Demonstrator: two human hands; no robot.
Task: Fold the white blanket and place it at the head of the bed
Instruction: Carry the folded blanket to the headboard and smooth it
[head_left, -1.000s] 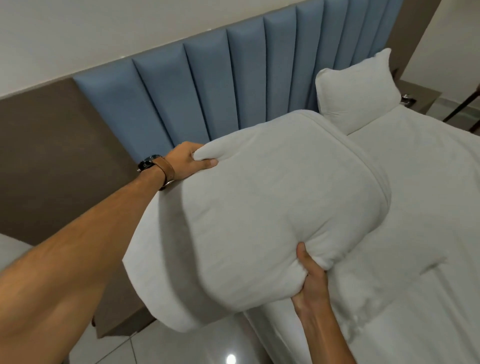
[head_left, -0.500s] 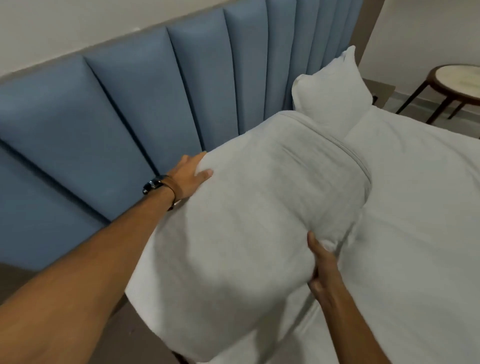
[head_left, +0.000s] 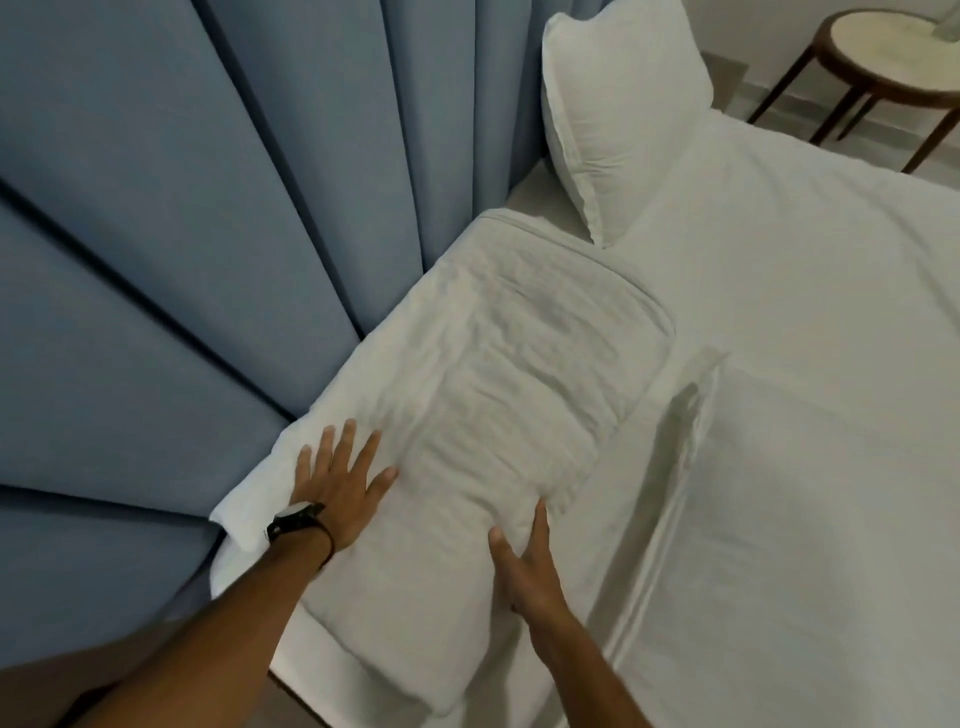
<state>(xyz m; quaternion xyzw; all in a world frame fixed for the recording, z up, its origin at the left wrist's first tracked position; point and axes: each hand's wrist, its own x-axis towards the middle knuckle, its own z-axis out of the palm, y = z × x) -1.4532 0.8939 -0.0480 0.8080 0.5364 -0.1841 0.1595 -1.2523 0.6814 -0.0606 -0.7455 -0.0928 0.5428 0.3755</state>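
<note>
The folded white blanket (head_left: 498, 384) lies flat at the head of the bed (head_left: 810, 467), against the blue padded headboard (head_left: 208, 208). My left hand (head_left: 340, 480), with a watch on the wrist, rests flat on the blanket's near left part, fingers spread. My right hand (head_left: 524, 558) lies against the blanket's near right edge, fingers extended along it and holding nothing.
A white pillow (head_left: 621, 111) leans upright against the headboard beyond the blanket. A round wooden side table (head_left: 893, 57) stands at the far right past the bed. White sheet covers the bed to the right.
The blanket was held up in both hands; it now lies on the bed by the headboard. Both hands have let go and rest flat on or against it.
</note>
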